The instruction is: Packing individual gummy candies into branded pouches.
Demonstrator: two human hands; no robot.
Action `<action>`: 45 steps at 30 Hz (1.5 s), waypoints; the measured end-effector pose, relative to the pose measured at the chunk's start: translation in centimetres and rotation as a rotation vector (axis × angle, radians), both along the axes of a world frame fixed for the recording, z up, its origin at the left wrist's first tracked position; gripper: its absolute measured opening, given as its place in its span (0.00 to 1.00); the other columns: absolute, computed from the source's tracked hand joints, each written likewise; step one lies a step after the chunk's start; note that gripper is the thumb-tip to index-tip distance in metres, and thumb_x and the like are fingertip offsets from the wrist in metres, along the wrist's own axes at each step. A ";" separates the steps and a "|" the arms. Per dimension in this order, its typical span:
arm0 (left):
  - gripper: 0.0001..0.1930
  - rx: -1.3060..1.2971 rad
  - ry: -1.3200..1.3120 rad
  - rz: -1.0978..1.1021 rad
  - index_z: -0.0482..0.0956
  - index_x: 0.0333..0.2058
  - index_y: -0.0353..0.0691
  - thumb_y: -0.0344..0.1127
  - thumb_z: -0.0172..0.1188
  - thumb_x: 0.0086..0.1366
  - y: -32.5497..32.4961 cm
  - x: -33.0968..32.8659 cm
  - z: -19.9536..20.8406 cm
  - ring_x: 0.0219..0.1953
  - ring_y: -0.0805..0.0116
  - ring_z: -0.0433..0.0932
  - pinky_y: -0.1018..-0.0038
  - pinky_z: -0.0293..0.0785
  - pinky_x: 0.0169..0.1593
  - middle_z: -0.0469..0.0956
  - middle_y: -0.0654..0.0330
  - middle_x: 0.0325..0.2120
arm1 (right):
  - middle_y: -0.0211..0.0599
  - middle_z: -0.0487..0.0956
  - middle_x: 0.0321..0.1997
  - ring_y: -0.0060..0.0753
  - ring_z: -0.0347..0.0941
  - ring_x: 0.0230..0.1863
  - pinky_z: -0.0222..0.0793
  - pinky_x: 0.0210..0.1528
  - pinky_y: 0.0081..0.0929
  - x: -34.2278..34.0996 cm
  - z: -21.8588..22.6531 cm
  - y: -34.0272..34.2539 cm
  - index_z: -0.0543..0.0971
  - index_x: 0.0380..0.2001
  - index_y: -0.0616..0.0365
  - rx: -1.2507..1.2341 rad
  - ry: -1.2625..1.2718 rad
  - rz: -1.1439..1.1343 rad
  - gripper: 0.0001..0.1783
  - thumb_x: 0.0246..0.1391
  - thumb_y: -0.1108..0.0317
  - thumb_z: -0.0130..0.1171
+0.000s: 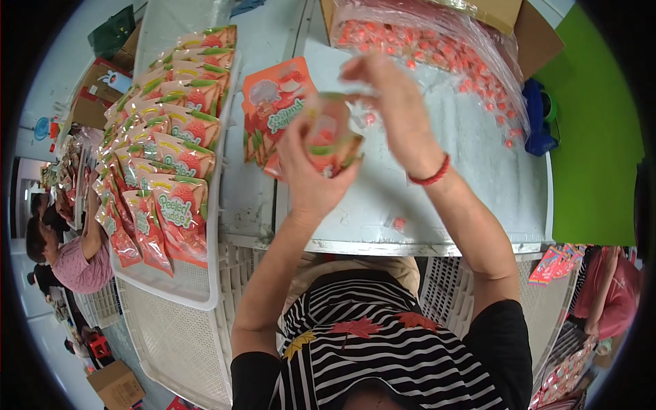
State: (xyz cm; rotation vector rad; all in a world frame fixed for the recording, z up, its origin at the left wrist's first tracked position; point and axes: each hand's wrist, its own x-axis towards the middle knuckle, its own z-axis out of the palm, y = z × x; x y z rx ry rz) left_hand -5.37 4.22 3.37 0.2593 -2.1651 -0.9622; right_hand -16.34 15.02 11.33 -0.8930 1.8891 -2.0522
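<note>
My left hand (309, 174) is closed round an orange-red candy pouch (331, 126), its upper part blurred. My right hand (389, 96), a red bracelet on its wrist, is raised just right of and above that pouch; motion smears its fingers, and I cannot make out anything in them. Flat pouches (283, 82) of the same kind lie on the table left of and behind my left hand. One small wrapped red candy (369, 119) is near the held pouch, and another candy (399, 223) lies by the table's front edge.
Filled pouches (181, 195) stand in rows in a white tray (212, 273) at left. At the far right, wrapped candies (471, 75) spill from a plastic-lined cardboard box (543, 41). A blue tape dispenser (540, 119) sits at the right edge. Other people work on both sides.
</note>
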 end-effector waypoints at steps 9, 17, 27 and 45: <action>0.44 -0.198 -0.054 0.046 0.61 0.55 0.38 0.29 0.76 0.39 -6.1 5.3 -6.8 0.62 0.58 0.55 0.58 0.58 0.60 0.60 0.51 0.56 | 0.59 0.56 0.64 0.57 0.50 0.66 0.47 0.65 0.49 4.9 -14.3 10.4 0.62 0.58 0.65 0.796 0.563 -0.472 0.37 0.51 0.52 0.60; 0.38 0.667 0.013 0.080 0.62 0.53 0.35 0.25 0.73 0.44 -3.1 5.5 1.0 0.38 0.62 0.77 0.70 0.76 0.40 0.73 0.47 0.43 | 0.62 0.48 0.67 0.66 0.39 0.68 0.39 0.66 0.58 10.4 -13.9 11.9 0.50 0.65 0.63 0.894 0.603 -0.377 0.54 0.45 0.43 0.63; 0.16 0.523 0.244 0.185 0.75 0.31 0.32 0.24 0.73 0.44 -2.8 7.9 1.3 0.25 0.72 0.77 0.79 0.75 0.30 0.78 0.59 0.22 | 0.63 0.53 0.65 0.70 0.47 0.65 0.45 0.62 0.61 1.6 -15.9 7.5 0.57 0.64 0.57 0.946 0.675 -0.505 0.52 0.42 0.39 0.64; 0.57 0.377 0.033 -0.031 0.45 0.62 0.34 0.28 0.77 0.38 1.0 3.2 0.4 0.58 0.57 0.60 0.64 0.63 0.60 0.50 0.47 0.58 | 0.33 0.77 0.35 0.37 0.72 0.34 0.66 0.31 0.29 -5.6 -17.5 1.4 0.77 0.30 0.54 0.731 0.893 -0.403 0.08 0.51 0.62 0.59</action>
